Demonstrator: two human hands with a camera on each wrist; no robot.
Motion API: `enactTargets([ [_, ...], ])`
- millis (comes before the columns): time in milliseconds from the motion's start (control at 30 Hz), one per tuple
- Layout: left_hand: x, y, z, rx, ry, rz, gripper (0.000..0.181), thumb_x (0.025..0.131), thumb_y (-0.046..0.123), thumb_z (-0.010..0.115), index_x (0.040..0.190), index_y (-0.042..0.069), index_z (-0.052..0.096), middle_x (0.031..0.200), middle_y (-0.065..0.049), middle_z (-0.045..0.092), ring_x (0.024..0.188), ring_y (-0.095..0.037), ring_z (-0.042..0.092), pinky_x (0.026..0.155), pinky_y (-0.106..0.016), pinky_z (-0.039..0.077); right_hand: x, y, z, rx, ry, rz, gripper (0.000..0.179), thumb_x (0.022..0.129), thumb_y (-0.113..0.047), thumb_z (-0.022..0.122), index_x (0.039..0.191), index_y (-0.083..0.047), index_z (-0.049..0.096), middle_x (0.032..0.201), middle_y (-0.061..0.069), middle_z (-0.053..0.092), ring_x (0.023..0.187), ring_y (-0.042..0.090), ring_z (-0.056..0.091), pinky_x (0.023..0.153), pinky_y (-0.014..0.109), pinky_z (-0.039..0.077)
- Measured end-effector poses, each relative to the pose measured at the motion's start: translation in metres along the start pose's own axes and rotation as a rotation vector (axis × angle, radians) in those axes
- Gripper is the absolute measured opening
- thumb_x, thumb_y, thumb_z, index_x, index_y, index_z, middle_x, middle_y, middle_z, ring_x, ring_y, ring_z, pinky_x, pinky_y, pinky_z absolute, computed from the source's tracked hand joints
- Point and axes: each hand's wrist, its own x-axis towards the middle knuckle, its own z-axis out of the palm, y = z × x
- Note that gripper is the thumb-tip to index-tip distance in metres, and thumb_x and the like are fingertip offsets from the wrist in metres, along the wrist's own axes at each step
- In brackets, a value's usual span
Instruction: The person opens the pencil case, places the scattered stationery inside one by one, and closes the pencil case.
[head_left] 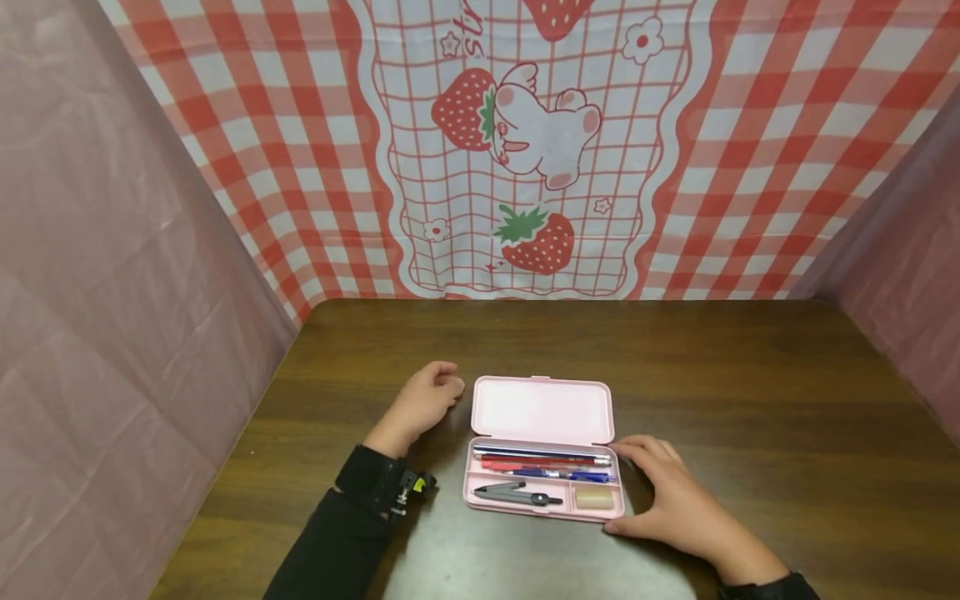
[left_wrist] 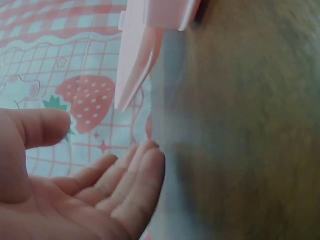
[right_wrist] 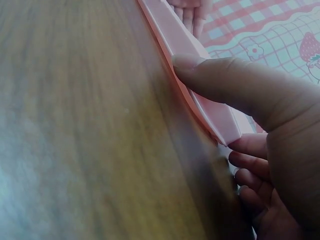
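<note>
A pink pencil case (head_left: pixel 542 515) lies unfolded on the table, its lid (head_left: pixel 542 411) tipped back on the far side. Pencils (head_left: pixel 547 457) and a blue pen (head_left: pixel 592 477) fill the long compartment. A grey compass (head_left: pixel 517 496) and a beige eraser (head_left: pixel 593 498) sit in the two near compartments. My right hand (head_left: pixel 667 496) grips the right end of the case, thumb at the near corner and fingers at the far side. Off the lid's left side is my left hand (head_left: pixel 423 404), holding nothing; its fingers (left_wrist: pixel 132 185) are loosely bent in the left wrist view.
The brown wooden table (head_left: pixel 712 358) carries the case. Behind it hangs a red-and-white checked cloth (head_left: pixel 750 167) with strawberries, and pink curtains (head_left: pixel 135 292) flank both sides. A black band with a small device (head_left: pixel 412 487) circles the left wrist.
</note>
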Motion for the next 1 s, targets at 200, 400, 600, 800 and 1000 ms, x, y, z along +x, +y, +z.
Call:
enactTargets([
  [200, 0.007, -0.005, 0.008, -0.159, -0.068, -0.02, 0.044, 0.106, 0.015, 0.056, 0.142, -0.009, 0.05, 0.127, -0.022, 0.064, 0.112, -0.029, 0.066, 0.096, -0.039, 0.054, -0.001, 0.0, -0.001, 0.003, -0.014, 0.009, 0.093, 0.059, -0.056, 0.097, 0.133, -0.011, 0.062, 0.131, -0.004, 0.055, 0.12, 0.018, 0.043, 0.097, 0.033, 0.037],
  [400, 0.017, 0.002, 0.018, -0.299, -0.118, -0.105, 0.044, 0.107, 0.016, 0.051, 0.141, -0.012, 0.049, 0.132, -0.025, 0.059, 0.116, -0.03, 0.062, 0.099, -0.041, 0.052, -0.001, -0.001, -0.001, 0.005, -0.012, 0.02, 0.093, 0.058, -0.054, 0.098, 0.132, -0.011, 0.063, 0.132, -0.003, 0.055, 0.121, 0.019, 0.044, 0.097, 0.036, 0.037],
  [600, 0.028, 0.007, 0.035, -0.566, -0.265, -0.168, 0.047, 0.108, 0.011, 0.043, 0.145, -0.017, 0.036, 0.148, -0.028, 0.043, 0.128, -0.029, 0.047, 0.11, -0.048, 0.041, -0.001, -0.001, 0.0, 0.009, -0.003, 0.012, 0.091, 0.058, -0.052, 0.098, 0.131, -0.011, 0.063, 0.131, -0.004, 0.055, 0.12, 0.019, 0.044, 0.097, 0.033, 0.035],
  [800, 0.033, 0.007, 0.037, -0.726, -0.349, -0.24, 0.051, 0.112, 0.023, 0.035, 0.148, -0.013, 0.037, 0.141, -0.022, 0.05, 0.122, -0.027, 0.05, 0.108, -0.046, 0.041, 0.001, -0.002, 0.001, 0.013, 0.01, 0.0, 0.09, 0.057, -0.049, 0.099, 0.13, -0.012, 0.063, 0.13, -0.004, 0.056, 0.119, 0.018, 0.044, 0.097, 0.031, 0.034],
  [1000, 0.031, 0.007, 0.036, -0.759, -0.364, -0.324, 0.054, 0.112, 0.032, 0.032, 0.147, -0.008, 0.04, 0.126, -0.017, 0.06, 0.112, -0.025, 0.058, 0.098, -0.042, 0.048, 0.001, -0.001, 0.001, 0.016, 0.01, -0.005, 0.09, 0.057, -0.049, 0.099, 0.13, -0.01, 0.063, 0.13, -0.004, 0.056, 0.119, 0.018, 0.044, 0.098, 0.028, 0.033],
])
